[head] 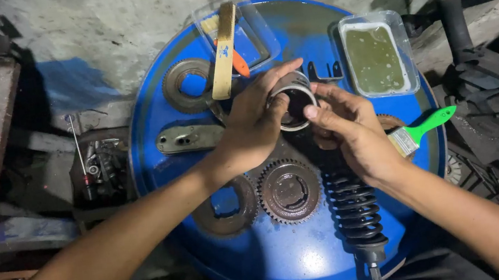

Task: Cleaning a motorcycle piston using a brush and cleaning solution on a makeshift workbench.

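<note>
My left hand (252, 122) grips a short metal ring-shaped sleeve (293, 93), held just above the blue drum top (290, 256). My right hand (345, 127) meets it from the right, its thumb and fingers pinching the sleeve's rim. Below my hands a black coil-spring shock absorber (355, 209) lies on the drum, pointing toward me. Two rusty toothed gears lie under my left wrist: a ring gear (227, 206) and a solid one (289, 190).
On the drum also lie a ring gear (188, 85), a grey metal cover plate (188, 138), a wooden-handled brush (223, 50) across a clear tray (249, 37), a plastic tub of greenish liquid (376, 56), and a green-handled paintbrush (422, 130). Metal parts clutter the floor around.
</note>
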